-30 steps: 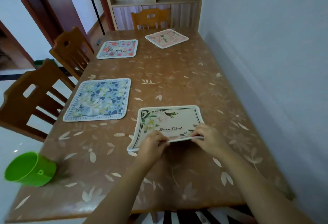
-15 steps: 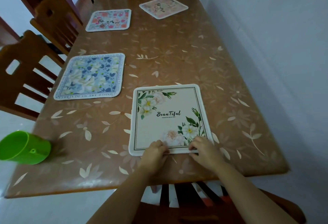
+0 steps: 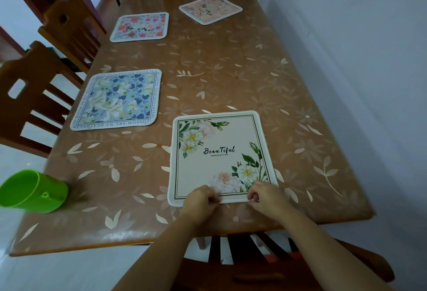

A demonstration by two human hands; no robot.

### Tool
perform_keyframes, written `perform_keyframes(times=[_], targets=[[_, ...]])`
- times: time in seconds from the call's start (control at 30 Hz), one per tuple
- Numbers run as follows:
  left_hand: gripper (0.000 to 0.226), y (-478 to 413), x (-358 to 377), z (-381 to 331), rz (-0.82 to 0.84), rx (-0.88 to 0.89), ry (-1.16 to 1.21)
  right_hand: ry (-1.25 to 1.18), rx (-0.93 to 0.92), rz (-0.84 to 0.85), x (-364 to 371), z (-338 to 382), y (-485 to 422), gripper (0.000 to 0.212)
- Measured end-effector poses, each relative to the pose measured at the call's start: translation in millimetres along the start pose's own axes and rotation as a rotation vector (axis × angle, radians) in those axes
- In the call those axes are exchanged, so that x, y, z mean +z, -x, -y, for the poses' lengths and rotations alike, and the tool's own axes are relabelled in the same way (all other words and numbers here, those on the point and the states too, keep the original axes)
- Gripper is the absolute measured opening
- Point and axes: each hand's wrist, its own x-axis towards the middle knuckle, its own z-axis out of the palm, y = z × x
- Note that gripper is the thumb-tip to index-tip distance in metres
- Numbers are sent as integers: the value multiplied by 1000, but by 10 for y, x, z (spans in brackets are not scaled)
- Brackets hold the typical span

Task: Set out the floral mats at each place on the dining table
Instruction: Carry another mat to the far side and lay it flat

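Four floral mats (image 3: 115, 100) lie on the bench (image 3: 231, 71); the cream mat (image 3: 208, 170), right of the green cup (image 3: 32, 190), is being settled. Your left hand (image 3: 199, 200) and right hand (image 3: 265, 197) pinch its near edge; next, let go cleanly.

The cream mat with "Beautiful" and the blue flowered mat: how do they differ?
The cream square mat has flowers at two corners only; the blue square mat is flowered all over. The cream mat has a thin line border; the blue mat has a lettered border. The left hand and right hand pinch the cream mat's near edge; nothing touches the blue mat. Both lie flat on the brown table.
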Motion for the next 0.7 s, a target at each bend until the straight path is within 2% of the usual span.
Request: perform_keyframes(times=[0.7], targets=[[10, 16, -57, 100, 42, -72, -59, 157, 17, -72, -7, -190, 123, 11]])
